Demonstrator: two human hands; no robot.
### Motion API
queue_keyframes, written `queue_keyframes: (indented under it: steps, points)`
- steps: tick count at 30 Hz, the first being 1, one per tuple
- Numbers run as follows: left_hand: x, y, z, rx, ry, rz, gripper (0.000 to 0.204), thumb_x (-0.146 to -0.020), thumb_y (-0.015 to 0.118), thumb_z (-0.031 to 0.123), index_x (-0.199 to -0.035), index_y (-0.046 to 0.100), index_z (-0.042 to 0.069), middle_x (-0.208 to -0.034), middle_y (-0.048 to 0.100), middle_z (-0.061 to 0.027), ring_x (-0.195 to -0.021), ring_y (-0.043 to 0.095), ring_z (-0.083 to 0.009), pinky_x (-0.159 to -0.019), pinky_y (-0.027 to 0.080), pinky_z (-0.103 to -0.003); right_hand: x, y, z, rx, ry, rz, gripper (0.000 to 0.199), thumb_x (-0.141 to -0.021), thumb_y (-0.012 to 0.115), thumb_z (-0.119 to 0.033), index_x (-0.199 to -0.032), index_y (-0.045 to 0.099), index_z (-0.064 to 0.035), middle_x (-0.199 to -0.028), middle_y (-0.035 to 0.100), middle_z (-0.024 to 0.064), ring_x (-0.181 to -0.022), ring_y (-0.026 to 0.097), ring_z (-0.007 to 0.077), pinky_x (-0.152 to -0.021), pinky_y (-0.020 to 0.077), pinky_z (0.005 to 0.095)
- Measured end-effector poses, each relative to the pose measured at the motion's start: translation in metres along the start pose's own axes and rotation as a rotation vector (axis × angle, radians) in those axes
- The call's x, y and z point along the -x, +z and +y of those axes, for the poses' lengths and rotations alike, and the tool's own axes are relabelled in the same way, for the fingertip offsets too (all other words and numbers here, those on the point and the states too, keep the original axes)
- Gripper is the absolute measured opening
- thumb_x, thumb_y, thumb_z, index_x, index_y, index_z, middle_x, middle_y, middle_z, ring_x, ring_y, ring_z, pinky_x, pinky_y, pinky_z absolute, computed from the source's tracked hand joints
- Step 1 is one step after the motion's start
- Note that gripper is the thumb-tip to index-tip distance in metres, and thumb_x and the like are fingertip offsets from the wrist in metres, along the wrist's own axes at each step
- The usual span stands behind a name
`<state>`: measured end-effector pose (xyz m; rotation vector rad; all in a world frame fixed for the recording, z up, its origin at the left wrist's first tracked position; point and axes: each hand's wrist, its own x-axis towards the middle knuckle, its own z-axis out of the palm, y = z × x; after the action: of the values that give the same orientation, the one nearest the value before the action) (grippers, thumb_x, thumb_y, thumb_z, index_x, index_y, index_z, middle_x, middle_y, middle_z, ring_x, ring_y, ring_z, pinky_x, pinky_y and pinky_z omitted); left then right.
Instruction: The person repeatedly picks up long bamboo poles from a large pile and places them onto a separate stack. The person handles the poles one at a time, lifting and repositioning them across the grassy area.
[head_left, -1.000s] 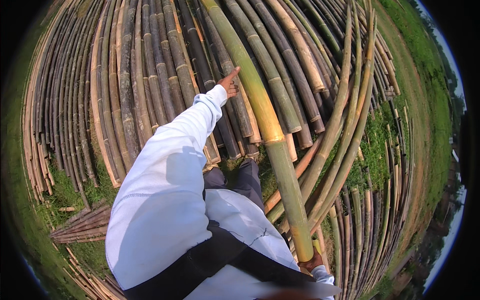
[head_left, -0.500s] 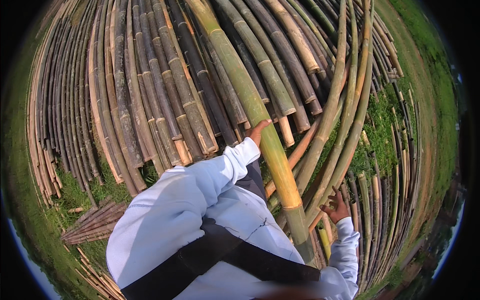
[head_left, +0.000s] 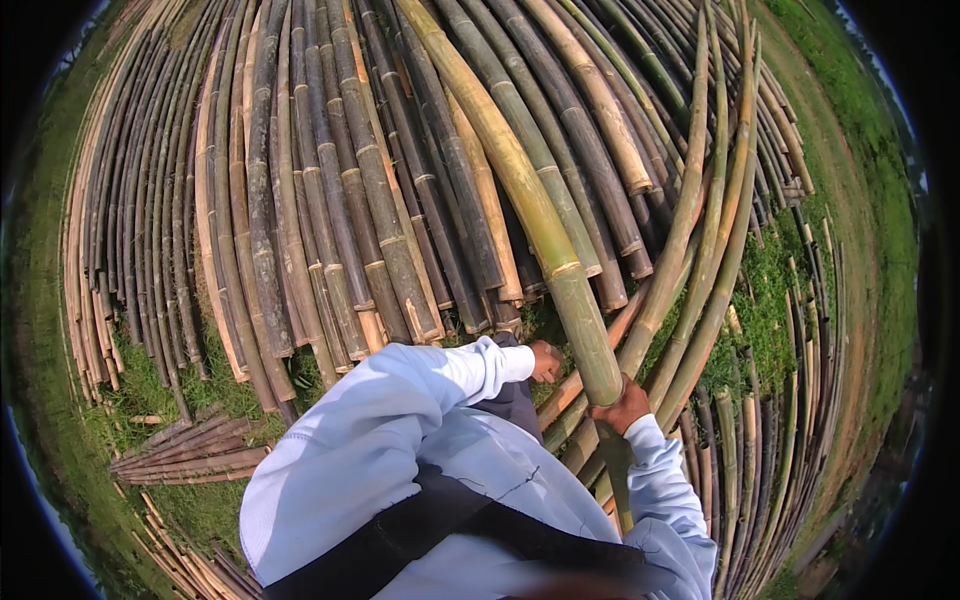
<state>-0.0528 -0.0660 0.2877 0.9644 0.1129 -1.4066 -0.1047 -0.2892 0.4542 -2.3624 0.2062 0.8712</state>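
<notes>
So the thick green-yellow bamboo pole point(head_left: 520, 190) is now gripped low down by the right hand point(head_left: 622, 408), while the left hand point(head_left: 545, 362) has been slid back off it, fingers curled just beside it. It's slanted over the stacked bamboo poles point(head_left: 330, 200), looks mid-pull.

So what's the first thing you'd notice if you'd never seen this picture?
The thick yellow-green bamboo pole slanting down the middle, lying over a huge spread of grey-brown bamboo poles that fills the upper picture. At its lower end the right hand grips it, with the left hand just beside it. Green grass shows at the right.
</notes>
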Motion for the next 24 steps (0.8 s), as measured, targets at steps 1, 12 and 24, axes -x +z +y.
queue_keyframes:
  steps: [1, 12, 24]
  points:
    - [0.009, -0.047, 0.018, 0.408, 0.179, 0.043, 0.045, -0.085, 0.055, 0.021, -0.124, 0.05, 0.001, -0.106, 0.066, -0.0166, -0.091, 0.065, -0.0305, -0.075, 0.051, -0.037, 0.024, 0.002, 0.014, 0.017, 0.055, 0.012, 0.073, -0.053, 0.082, -0.028, -0.113, 0.052, -0.0011, -0.1, 0.065, 0.0197, -0.097, 0.063, 0.0351, -0.084, 0.0493, 0.0389]
    - [0.031, -0.113, 0.173, 0.445, 0.45, 1.024, 0.091, -0.066, 0.075, 0.05, -0.121, 0.041, -0.013, -0.115, 0.055, -0.0235, -0.107, 0.056, -0.0299, -0.088, 0.048, -0.04, 0.278, 0.035, 0.146, 0.285, 0.623, 0.018, 0.085, -0.045, 0.086, -0.031, -0.118, 0.048, -0.0077, -0.109, 0.062, 0.0174, -0.101, 0.061, 0.0347, -0.086, 0.0499, 0.0418]
    - [0.043, 0.089, 0.015, 0.811, 0.299, 0.35, 0.057, -0.071, 0.075, 0.017, -0.118, 0.049, -0.002, -0.114, 0.055, -0.0152, -0.11, 0.054, -0.0286, -0.094, 0.044, -0.042, -0.125, -0.073, -0.057, -0.277, -0.11, 0.11, 0.099, -0.071, 0.077, -0.039, -0.145, 0.021, -0.004, -0.13, 0.044, 0.0316, -0.117, 0.052, 0.0376, -0.092, 0.0459, 0.0421]
